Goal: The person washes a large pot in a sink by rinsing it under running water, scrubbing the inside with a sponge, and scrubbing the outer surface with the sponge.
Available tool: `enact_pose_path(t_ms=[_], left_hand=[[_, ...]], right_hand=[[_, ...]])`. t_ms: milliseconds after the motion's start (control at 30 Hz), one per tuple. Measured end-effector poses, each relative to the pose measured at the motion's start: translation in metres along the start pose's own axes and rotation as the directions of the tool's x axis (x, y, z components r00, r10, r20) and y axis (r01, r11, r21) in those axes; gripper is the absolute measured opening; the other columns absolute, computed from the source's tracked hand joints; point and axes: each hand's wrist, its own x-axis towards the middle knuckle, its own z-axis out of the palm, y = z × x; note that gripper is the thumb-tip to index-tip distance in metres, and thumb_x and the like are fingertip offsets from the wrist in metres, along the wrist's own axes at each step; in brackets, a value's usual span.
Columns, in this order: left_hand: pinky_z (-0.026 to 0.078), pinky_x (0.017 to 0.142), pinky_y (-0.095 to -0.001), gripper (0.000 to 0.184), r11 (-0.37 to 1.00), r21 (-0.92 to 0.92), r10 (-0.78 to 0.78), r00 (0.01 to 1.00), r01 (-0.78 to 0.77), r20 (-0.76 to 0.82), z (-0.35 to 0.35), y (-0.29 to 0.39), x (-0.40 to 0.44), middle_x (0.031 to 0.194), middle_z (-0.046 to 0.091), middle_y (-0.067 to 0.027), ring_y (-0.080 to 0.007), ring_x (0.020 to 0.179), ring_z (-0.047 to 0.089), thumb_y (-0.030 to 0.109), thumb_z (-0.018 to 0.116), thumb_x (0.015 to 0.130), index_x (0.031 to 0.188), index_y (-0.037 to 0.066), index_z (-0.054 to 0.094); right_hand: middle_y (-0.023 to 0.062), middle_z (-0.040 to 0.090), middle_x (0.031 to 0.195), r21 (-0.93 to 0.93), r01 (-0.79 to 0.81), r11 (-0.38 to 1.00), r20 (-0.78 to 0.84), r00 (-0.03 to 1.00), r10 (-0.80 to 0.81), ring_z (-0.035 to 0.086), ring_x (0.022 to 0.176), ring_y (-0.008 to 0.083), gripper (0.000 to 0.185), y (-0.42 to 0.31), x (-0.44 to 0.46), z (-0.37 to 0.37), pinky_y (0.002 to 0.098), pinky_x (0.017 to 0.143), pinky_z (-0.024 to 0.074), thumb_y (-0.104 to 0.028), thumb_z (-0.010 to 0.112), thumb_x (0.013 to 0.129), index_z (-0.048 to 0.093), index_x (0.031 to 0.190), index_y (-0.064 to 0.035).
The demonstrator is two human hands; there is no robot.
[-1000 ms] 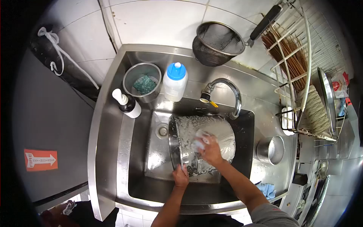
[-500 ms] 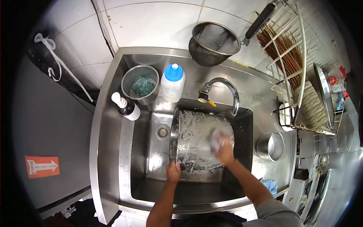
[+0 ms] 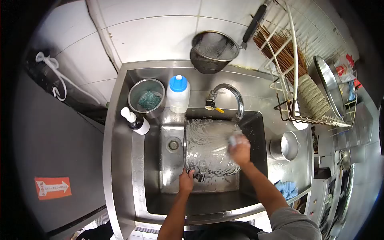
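Observation:
A large metal stockpot lies on its side in the sink, its rim facing left and its wall streaked with suds. My left hand is closed on the rim at the near left, beside a dark side handle. My right hand presses a pale scrubbing pad against the pot's upper side, toward its base end. Most of the pad is hidden under the fingers.
The sink has a drain at left. A curved faucet rises behind the pot. Around it stand a blue-capped bottle, a pump bottle, a metal container, a strainer, a small pot and a blue cloth.
The pot has rolled slightly toward me, with its handle lower. My right hand has slid along the wall with the pad, and the foam now shows swirled streaks. The camera view has shifted.

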Motion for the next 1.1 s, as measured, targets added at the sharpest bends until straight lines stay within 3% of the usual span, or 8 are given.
enact_pose_path(t_ms=[133, 367, 567, 667, 700, 800, 933, 1100], left_hand=[[0.049, 0.073, -0.0484, 0.04, 0.999, -0.033, -0.014, 0.992, 0.01, -0.128, 0.008, 0.016, 0.01, 0.089, 0.066, -0.0263, -0.0467, 0.088, 0.062, 0.034, 0.059, 0.093, 0.109, -0.002, 0.056], [0.046, 0.063, -0.0479, 0.04, 0.984, -0.171, 0.017, 0.983, -0.049, -0.181, 0.015, 0.015, 0.039, 0.078, 0.061, -0.0265, -0.0469, 0.075, 0.059, 0.037, 0.049, 0.098, 0.094, -0.001, 0.06], [0.042, 0.07, -0.0521, 0.038, 0.998, 0.057, 0.031, 0.987, -0.023, -0.157, 0.008, 0.029, 0.032, 0.076, 0.059, -0.0283, -0.0485, 0.076, 0.056, 0.033, 0.043, 0.099, 0.092, 0.0, 0.06], [0.041, 0.073, -0.0531, 0.037, 0.997, 0.012, 0.078, 0.974, -0.078, -0.215, 0.016, 0.021, 0.043, 0.076, 0.06, -0.0281, -0.0493, 0.077, 0.055, 0.032, 0.043, 0.099, 0.091, 0.0, 0.059], [0.041, 0.073, -0.0531, 0.037, 0.997, 0.0, 0.076, 0.978, -0.078, -0.196, 0.014, 0.018, 0.043, 0.076, 0.06, -0.0281, -0.0493, 0.078, 0.055, 0.032, 0.043, 0.099, 0.091, 0.0, 0.059], [0.042, 0.071, -0.0524, 0.036, 0.996, -0.002, 0.084, 0.98, -0.086, -0.182, 0.01, 0.022, 0.04, 0.075, 0.058, -0.0269, -0.0493, 0.074, 0.055, 0.03, 0.042, 0.099, 0.086, -0.001, 0.056], [0.041, 0.062, -0.0515, 0.033, 0.988, -0.037, 0.142, 0.975, -0.15, -0.173, 0.009, 0.018, 0.042, 0.066, 0.054, -0.0255, -0.0471, 0.065, 0.053, 0.024, 0.044, 0.099, 0.079, -0.001, 0.053], [0.04, 0.058, -0.0514, 0.034, 0.98, -0.033, 0.184, 0.958, -0.196, -0.218, 0.009, 0.027, 0.039, 0.063, 0.052, -0.0247, -0.0465, 0.062, 0.052, 0.024, 0.045, 0.099, 0.077, -0.001, 0.053]], right_hand=[[0.0264, 0.048, 0.125, -0.002, -0.263, 0.965, -0.103, 0.96, 0.262, 0.048, 0.111, 0.0419, 0.049, 0.006, -0.018, -0.007, 0.0578, 0.091, 0.0393, -0.021, 0.059, 0.084, 0.049, 0.128, -0.0015], [0.0132, 0.05, 0.13, 0.22, 0.369, 0.903, 0.035, 0.922, -0.386, 0.038, 0.129, 0.0401, 0.04, -0.125, -0.014, 0.004, 0.0569, 0.104, 0.0311, -0.021, 0.058, 0.083, 0.058, 0.12, -0.0054], [0.0181, 0.066, 0.101, 0.058, -0.013, 0.998, 0.29, 0.957, -0.004, 0.063, 0.096, 0.0349, 0.031, -0.129, 0.146, 0.089, 0.0517, 0.079, 0.0467, -0.028, 0.045, 0.094, 0.065, 0.092, -0.0044], [0.0168, 0.049, 0.13, -0.038, 0.187, 0.982, 0.045, 0.982, -0.186, 0.039, 0.13, 0.0377, 0.041, -0.15, 0.039, 0.051, 0.0594, 0.104, 0.0307, -0.03, 0.056, 0.089, 0.058, 0.123, -0.0072], [0.0157, 0.045, 0.133, 0.229, 0.235, 0.945, 0.037, 0.968, -0.25, 0.033, 0.135, 0.0382, 0.042, -0.157, -0.001, 0.035, 0.0641, 0.106, 0.0253, -0.029, 0.062, 0.084, 0.059, 0.121, -0.0088], [0.0154, 0.05, 0.128, 0.071, 0.363, 0.929, 0.068, 0.927, -0.368, 0.041, 0.129, 0.0374, 0.042, -0.127, 0.006, 0.024, 0.0657, 0.1, 0.0319, -0.027, 0.064, 0.082, 0.059, 0.12, -0.0113], [0.0176, 0.054, 0.123, 0.159, -0.169, 0.973, 0.189, 0.972, 0.138, 0.049, 0.12, 0.0406, 0.042, -0.089, 0.1, 0.062, 0.0614, 0.096, 0.0395, -0.023, 0.062, 0.08, 0.059, 0.121, -0.0124], [0.0235, 0.055, 0.123, -0.009, 0.247, 0.969, 0.103, 0.964, -0.244, 0.056, 0.11, 0.0423, 0.042, -0.051, 0.012, 0.003, 0.0514, 0.095, 0.0442, -0.023, 0.056, 0.083, 0.056, 0.12, -0.0042]])
